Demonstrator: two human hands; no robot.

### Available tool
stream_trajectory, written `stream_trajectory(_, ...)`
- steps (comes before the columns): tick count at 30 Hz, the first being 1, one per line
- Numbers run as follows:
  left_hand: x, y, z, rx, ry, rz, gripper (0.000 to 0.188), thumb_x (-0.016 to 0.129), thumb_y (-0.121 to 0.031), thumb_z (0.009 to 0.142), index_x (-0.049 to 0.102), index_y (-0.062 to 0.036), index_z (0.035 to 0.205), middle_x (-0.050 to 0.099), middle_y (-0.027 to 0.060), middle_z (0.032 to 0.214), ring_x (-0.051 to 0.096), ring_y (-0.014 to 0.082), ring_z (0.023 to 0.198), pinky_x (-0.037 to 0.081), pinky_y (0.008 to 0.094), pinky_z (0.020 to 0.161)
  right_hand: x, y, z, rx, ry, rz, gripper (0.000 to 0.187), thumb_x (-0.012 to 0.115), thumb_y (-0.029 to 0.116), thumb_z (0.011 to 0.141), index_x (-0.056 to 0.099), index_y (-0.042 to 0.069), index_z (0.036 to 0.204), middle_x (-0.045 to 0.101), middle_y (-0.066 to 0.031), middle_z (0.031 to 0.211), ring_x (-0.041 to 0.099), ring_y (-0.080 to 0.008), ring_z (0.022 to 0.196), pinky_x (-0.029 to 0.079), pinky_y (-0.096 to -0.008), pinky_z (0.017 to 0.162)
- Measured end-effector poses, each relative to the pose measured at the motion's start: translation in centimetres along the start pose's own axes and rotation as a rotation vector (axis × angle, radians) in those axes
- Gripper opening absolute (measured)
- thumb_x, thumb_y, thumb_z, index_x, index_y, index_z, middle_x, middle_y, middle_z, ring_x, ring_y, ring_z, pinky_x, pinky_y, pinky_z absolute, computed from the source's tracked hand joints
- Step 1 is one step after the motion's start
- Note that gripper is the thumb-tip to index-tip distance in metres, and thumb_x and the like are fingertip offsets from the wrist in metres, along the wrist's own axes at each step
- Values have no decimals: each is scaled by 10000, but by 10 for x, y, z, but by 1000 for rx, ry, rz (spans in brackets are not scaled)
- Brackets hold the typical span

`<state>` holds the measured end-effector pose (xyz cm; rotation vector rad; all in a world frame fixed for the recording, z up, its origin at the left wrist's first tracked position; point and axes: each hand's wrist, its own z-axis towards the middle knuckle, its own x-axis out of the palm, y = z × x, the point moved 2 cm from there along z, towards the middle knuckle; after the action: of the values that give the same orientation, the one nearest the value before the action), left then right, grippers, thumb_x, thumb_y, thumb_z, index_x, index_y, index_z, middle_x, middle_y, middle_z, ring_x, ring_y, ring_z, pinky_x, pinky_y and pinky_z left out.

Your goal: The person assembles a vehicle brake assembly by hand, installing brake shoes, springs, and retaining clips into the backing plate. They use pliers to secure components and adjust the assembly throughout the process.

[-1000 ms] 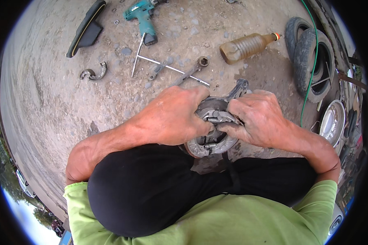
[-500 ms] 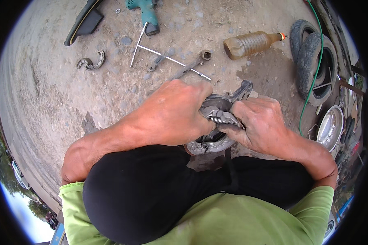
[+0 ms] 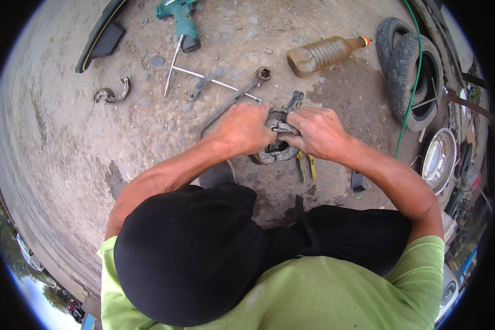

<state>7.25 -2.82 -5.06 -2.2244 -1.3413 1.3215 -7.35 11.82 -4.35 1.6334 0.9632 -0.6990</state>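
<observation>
Between my hands is a round metal drum brake plate (image 3: 270,155) with curved brake shoes on it and a lever arm sticking out at its far side. My left hand (image 3: 244,127) closes around the left side of the brake plate, fingers curled. On the opposite side, my right hand (image 3: 318,132) pinches a shoe with thumb and fingers. Both hands cover much of the assembly, so its springs hardly show. Pliers with yellow handles (image 3: 306,166) lie on the ground just nearer than the plate.
Beyond my left hand lie a long box wrench (image 3: 234,102), a T-handle wrench (image 3: 206,78), a loose brake shoe (image 3: 113,93) and a teal power tool (image 3: 182,22). To the right are a brown-tinted bottle (image 3: 324,56), tyres (image 3: 418,69), a green hose (image 3: 418,82) and a metal rim (image 3: 439,157).
Both hands have moved forward, away from my lap, carrying the brake plate with them. My arms are straighter, and the pliers have come into sight.
</observation>
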Motion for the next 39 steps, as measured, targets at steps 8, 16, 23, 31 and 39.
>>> stream_trajectory(8,0,-6,-7,-32,70,35,444,743,-271,806,661,55,1096,735,305,967,723,474,961,576,523,884,14,6,-5,74,7,165,357,776,373,899,655,45,969,716,-182,919,707,-402,872,564,-507,743)
stream_trajectory(16,-7,-20,-6,-59,103,-49,456,754,-266,792,673,72,1087,722,332,945,716,488,964,571,528,890,7,-5,-11,61,-19,340,328,804,313,878,640,30,909,697,-176,830,702,-390,804,546,-485,700)
stream_trajectory(23,-7,-23,-4,-77,91,-33,478,756,-265,798,667,69,1128,721,334,926,720,488,953,572,535,885,9,5,-21,111,-234,357,332,803,309,874,638,34,789,674,-141,731,689,-362,678,532,-467,620)
stream_trajectory(31,4,-23,-3,-90,130,4,509,797,-307,798,671,48,1142,730,319,944,725,471,939,572,517,866,30,-7,-32,163,-247,446,395,759,387,923,630,35,798,681,-142,744,685,-374,693,526,-466,623)
stream_trajectory(39,10,-22,-10,-96,213,-28,565,842,-372,772,693,31,1139,736,284,1052,721,438,1009,558,486,884,39,-4,-48,195,-172,580,419,746,424,937,639,38,813,690,-157,761,680,-384,704,520,-480,647)
